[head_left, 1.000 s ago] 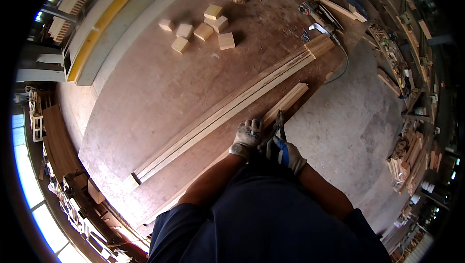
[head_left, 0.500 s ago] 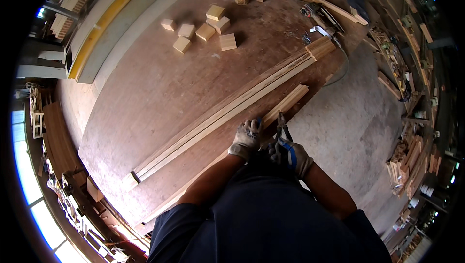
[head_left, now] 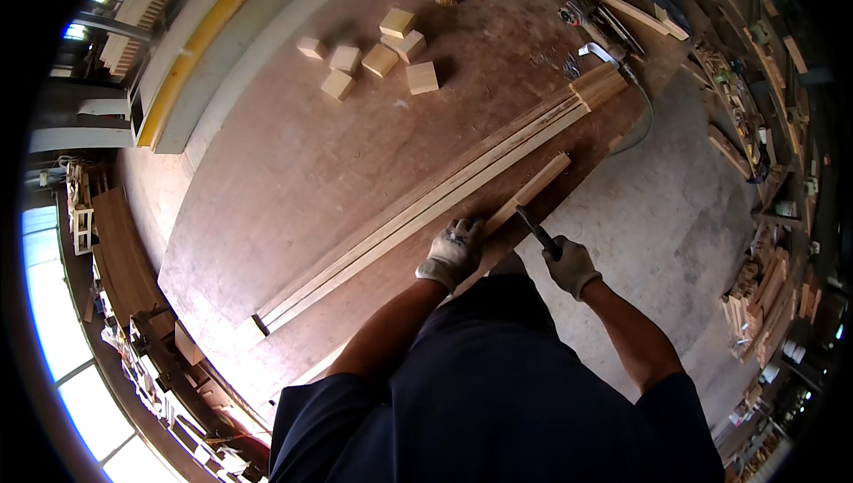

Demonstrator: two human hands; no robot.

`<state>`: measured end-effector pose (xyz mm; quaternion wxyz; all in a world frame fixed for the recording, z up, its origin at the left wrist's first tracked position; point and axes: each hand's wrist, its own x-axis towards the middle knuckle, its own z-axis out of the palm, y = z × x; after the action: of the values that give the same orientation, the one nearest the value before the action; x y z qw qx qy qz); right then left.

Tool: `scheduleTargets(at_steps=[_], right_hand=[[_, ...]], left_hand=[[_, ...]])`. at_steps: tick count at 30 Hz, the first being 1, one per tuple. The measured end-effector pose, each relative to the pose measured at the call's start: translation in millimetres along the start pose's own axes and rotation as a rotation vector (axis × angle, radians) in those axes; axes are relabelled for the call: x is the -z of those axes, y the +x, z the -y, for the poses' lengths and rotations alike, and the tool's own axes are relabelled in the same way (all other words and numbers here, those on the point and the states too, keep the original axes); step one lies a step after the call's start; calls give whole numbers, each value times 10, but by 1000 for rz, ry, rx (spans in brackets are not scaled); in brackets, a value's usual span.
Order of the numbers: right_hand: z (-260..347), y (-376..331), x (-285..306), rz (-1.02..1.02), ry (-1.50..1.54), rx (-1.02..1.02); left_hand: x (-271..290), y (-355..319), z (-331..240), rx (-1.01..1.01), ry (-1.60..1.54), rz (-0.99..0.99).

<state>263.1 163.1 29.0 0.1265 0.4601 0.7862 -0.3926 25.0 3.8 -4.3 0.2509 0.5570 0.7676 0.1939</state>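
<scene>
Holding the short wooden strip down against the brown workbench with my gloved left hand, fingers folded over its near end, I judge the step in hand as working that near end with the dark-handled tool in my gloved right hand, which is wrapped in a fist round the handle. I cannot tell from this view whether the tool is a chisel, a hammer or a file, since its head is small and dark against the wood. The strip lies at a slant near the bench's right edge, its far end pointing toward the stacked long battens that run diagonally across the top just beside it. As I see it, the next move calls for a firm downward press from the left hand so the strip does not skate, and a short, controlled motion of the tool kept away from those fingers. Room is tight on the right: the bench edge falls off to the grey concrete floor just past the strip, so anything pushed that way can drop. To the left the battens fence the strip in. Farther up the bench there is open board, then a cluster of small wooden blocks well apart, and a power tool with its cable near the far corner
</scene>
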Motion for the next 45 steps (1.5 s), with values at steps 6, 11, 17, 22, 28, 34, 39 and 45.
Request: scheduleTargets(at_steps=[6,11,17,22,28,34,39,45], right_hand=[[-382,301,-17,-275,-276,405],[-268,343,259,-346,-412,586],[-192,-81,81,-401,-31,366],[-309,-179,-18,-239,297,-110],[-488,180,-134,-90,543,-202],[-289,240,122,191,690,-341],[133,59,337,97,127,-114],[349,89,406,46,-17,-66]], left_hand=[[20,9,-18,-24,2,-57],[59,7,-1,34,-3,47],[102,-23,-31,62,0,67],[262,-427,82,70,74,33],[397,-952,396,144,91,22],[391,-895,350,143,72,-15],[273,-828,400,140,91,19],[281,-810,382,138,125,51]])
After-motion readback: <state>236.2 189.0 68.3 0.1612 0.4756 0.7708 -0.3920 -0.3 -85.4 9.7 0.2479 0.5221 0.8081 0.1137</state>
